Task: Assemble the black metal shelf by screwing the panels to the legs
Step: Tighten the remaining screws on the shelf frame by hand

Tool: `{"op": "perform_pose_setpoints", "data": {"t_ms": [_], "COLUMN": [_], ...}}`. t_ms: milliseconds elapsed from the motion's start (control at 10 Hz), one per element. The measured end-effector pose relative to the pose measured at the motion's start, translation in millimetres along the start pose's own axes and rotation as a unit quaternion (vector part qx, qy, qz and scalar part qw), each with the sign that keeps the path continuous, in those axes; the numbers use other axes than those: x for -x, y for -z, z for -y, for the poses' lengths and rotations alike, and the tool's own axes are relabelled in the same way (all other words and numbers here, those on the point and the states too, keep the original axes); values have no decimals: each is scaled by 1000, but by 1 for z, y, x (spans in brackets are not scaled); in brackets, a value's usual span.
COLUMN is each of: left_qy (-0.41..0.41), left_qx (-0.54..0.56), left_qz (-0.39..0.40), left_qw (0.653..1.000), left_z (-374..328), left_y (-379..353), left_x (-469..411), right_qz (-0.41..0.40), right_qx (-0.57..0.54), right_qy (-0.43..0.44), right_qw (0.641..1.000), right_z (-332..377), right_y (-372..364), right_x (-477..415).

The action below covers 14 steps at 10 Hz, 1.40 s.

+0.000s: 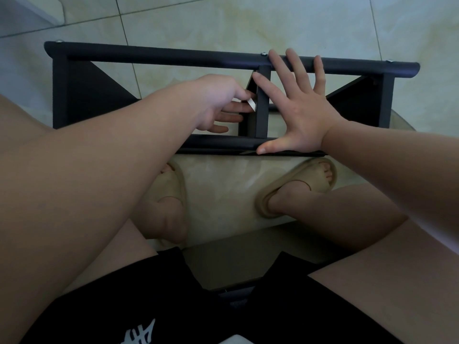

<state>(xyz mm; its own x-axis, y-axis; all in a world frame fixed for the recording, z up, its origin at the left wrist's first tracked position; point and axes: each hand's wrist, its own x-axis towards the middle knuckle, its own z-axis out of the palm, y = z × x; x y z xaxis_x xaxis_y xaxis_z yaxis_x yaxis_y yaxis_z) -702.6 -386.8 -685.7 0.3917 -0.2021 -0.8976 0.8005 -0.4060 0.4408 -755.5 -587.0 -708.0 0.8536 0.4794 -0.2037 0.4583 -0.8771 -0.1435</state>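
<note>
Floor of glossy cream tiles with faint yellowish marbling, extending beyond and below the right hand; dark grout lines cross it beyond the fingertips. Far beyond and to the left of the hand, a pale grey ledge, kind unclear. Lighting dim and cool, with soft sheen on the tile.

A: The shelf under the right hand?
B: Smooth matt black metal. The screw by its fingertips is bright, shiny metal.
A: The strip the left hand pinches?
B: White and smooth; paper or plastic, I can't tell.
A: Beyond the hands?
B: Glossy pale floor tiles. Below the right hand, a matt, rubbery-looking slipper; nearer still, black cloth shorts.
</note>
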Motion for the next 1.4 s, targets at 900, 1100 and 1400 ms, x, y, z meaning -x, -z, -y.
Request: {"op": "perform_pose_setpoints", "data": {"t_ms": [900, 1100, 1400], "left_qy": [29, 29, 9], "left_qx": [-59, -70, -97], "left_qz": [44, 30, 12], "left_qw": [997, 997, 995], "left_z": [4, 5, 7], "left_y": [0, 0, 4], "left_x": [-3, -2, 1], "right_qz": [4, 6, 9], "right_qx": [4, 2, 6], "right_qy": [-1, -1, -2], "right_qw": [1000, 1000, 1000], "right_z": [1, 1, 2], "right_y": [1, 1, 2], "right_x": [0, 1, 1]}}
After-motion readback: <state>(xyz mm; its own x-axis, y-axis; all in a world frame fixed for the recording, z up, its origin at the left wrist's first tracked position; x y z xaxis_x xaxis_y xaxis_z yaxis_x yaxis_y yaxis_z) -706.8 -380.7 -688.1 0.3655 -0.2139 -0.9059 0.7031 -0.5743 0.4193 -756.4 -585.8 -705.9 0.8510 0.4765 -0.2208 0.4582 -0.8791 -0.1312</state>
